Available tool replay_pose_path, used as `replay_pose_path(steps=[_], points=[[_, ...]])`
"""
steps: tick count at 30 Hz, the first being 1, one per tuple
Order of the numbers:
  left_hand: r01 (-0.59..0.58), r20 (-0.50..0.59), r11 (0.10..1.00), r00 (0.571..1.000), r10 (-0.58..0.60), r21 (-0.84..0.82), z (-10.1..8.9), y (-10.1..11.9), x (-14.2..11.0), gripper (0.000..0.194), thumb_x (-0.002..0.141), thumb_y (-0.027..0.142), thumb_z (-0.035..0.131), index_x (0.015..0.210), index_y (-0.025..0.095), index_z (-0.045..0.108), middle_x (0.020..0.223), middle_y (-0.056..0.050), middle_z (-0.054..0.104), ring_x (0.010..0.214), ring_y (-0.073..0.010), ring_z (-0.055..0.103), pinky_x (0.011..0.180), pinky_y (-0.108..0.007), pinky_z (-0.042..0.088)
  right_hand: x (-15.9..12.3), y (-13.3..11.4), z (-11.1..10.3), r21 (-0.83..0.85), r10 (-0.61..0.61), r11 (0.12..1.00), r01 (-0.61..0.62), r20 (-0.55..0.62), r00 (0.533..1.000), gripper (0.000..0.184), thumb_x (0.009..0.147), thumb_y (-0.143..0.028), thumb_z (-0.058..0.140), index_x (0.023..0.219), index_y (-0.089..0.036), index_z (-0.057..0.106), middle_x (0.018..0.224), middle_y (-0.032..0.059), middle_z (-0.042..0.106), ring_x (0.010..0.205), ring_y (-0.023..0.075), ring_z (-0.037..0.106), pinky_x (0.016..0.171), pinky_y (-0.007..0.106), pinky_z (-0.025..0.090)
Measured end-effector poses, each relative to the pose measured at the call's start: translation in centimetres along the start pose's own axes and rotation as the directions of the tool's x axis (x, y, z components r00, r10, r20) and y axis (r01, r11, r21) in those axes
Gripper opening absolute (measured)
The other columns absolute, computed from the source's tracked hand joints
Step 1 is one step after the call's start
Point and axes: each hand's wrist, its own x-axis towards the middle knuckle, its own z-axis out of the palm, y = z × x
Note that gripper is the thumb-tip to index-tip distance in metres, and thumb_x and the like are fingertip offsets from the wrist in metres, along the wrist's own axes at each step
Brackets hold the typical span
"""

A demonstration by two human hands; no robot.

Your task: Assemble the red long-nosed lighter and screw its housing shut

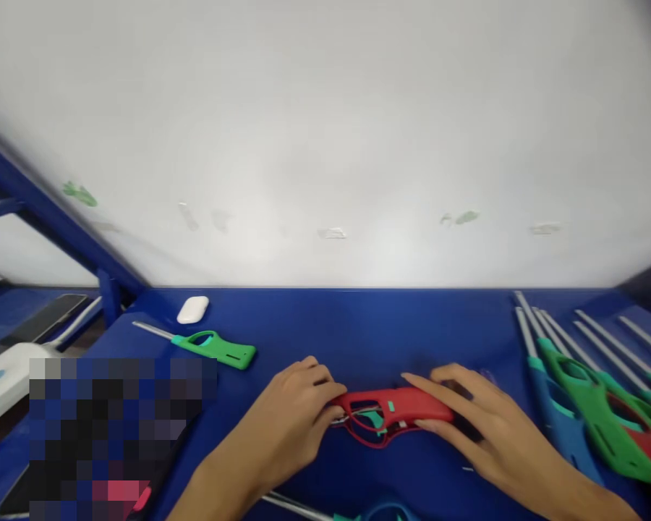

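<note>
Above the blue table, both hands hold a red gas lighter (396, 407) lying sideways. Its shell halves look slightly apart near the trigger loop, and a turquoise trigger shows inside. My left hand (301, 409) pinches the lighter's neck end, where a bit of metal shows. My right hand (480, 412) grips the butt end, thumb below and fingers on top. At the bottom edge lies a blue lighter (388, 510), cut off by the frame. A green lighter (217, 349) with a metal tube rests to the left of my left hand.
Several finished-looking lighters in green, blue and red, including a green one (597, 412), are piled at the right. A white earbud case (193, 310) sits at the back left. A white power strip (8, 380) lies far left. The lower left is pixelated. A white wall (325, 145) stands behind.
</note>
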Motion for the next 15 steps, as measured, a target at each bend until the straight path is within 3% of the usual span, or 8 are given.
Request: replay_pose_path(steps=[8, 15], points=[[0.033, 0.028, 0.998, 0.999, -0.032, -0.048, -0.3, 1.0, -0.2, 0.014, 0.101, 0.023, 0.062, 0.11, 0.026, 0.073, 0.105, 0.002, 0.074, 0.098, -0.0182, 0.067, 0.119, -0.044, 0.042, -0.5, 0.4, -0.7, 0.001, -0.035, 0.999, 0.035, 0.093, 0.995, 0.038, 0.111, -0.05, 0.052, 0.147, -0.039, 0.057, 0.128, 0.0069, 0.067, 0.114, 0.0284, 0.069, 0.101, 0.053, 0.057], [0.061, 0.077, 0.998, 0.995, -0.06, -0.009, 0.1, 1.2, -0.3, 0.012, 0.099, 0.023, 0.064, 0.107, 0.023, 0.073, 0.104, -0.002, 0.073, 0.101, -0.0232, 0.068, 0.108, -0.049, 0.05, -1.6, 0.8, 0.4, -0.059, -0.06, 0.996, 0.067, 0.11, 0.992, 0.041, 0.108, -0.054, 0.055, 0.146, -0.04, 0.059, 0.136, 0.0031, 0.068, 0.12, 0.0299, 0.068, 0.099, 0.051, 0.059]])
